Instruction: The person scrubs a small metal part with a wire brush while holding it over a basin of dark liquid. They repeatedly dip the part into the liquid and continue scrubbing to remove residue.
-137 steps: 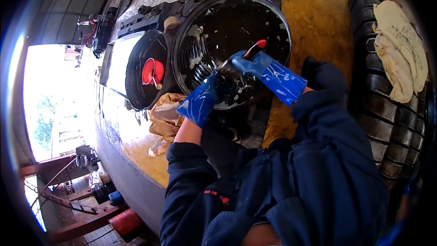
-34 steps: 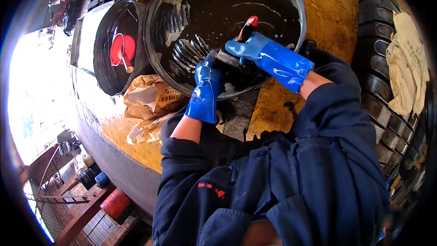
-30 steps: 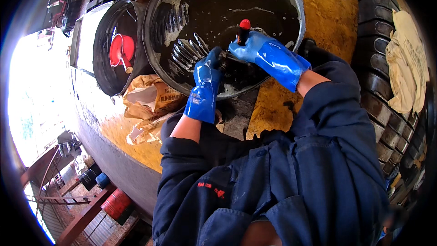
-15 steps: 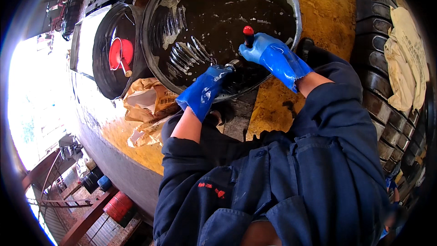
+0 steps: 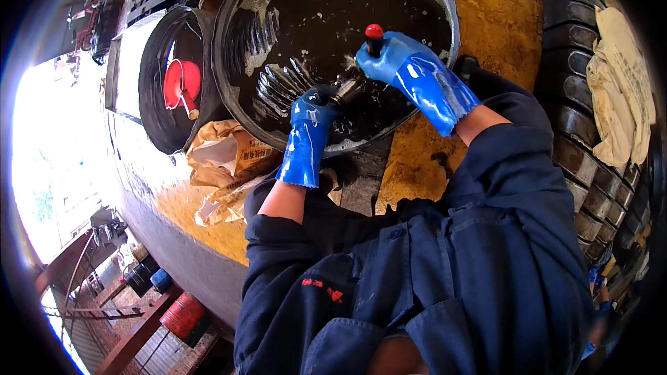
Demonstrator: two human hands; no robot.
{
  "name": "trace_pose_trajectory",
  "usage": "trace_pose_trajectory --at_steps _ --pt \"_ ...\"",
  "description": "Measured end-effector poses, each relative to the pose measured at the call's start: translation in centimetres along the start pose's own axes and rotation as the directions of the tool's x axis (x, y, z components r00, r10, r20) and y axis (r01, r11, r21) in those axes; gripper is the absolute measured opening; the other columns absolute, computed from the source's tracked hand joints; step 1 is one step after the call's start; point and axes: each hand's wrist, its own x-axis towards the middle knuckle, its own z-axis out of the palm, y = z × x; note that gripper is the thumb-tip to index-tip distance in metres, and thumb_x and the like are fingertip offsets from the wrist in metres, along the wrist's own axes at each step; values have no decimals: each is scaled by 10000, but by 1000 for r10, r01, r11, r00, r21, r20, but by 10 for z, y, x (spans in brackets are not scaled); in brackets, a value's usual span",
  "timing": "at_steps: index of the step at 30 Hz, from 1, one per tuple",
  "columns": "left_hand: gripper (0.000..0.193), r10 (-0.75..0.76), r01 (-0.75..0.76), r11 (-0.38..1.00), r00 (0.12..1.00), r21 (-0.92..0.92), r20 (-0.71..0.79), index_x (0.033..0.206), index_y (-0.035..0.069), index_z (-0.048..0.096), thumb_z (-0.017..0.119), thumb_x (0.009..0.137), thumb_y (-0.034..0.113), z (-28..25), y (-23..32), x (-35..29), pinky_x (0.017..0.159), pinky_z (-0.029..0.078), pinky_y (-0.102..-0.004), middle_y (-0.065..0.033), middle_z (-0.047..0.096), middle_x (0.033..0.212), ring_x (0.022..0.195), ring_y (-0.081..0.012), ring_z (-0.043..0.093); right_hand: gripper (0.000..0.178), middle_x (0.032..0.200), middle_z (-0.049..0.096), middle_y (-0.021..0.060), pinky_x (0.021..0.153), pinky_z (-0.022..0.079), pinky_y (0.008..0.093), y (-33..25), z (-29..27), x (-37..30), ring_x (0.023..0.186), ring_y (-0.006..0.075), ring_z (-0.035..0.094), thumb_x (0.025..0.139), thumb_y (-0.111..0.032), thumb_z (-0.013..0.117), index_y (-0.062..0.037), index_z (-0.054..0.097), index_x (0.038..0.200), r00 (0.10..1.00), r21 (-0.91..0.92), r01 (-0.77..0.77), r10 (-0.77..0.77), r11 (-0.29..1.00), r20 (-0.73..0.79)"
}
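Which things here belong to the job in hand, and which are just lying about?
In the job:
gloved left hand, holding a metal cylinder
gloved right hand, gripping a red-tipped tool
large round basin

Apparently lying about:
red dipper in a black tub
brown paper sack
beige sack

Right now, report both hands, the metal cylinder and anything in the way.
Left hand gripping metal cylinder at round dark tub. Right hand gripping red-tipped handle. Nothing seen blocking either hand.
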Motion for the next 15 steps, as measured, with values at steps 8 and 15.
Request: trace_pose_trajectory --at_steps 8,15 --pt "285 59 -46 979 996 199 -62 1143 80 777 756 860 105 -8 39 -11 927 572 -342 -125 771 1130 1052 -265 740 274 854 729 91 813 545 370 13 18 16 782 193 679 912 -353 669 -88 739 923 981 237 81 -119 968 151" --pt "367 182 -159 973 975 167 -129 1205 94 753 759 839 64 -1 -6 -1 921 571 -325 -76 799 1085 1000 -198 751 358 853 740 125 816 549 399 9 20 17 821 278 717 899 -443 679 -100 741 981 992 239 88 -108 967 72"
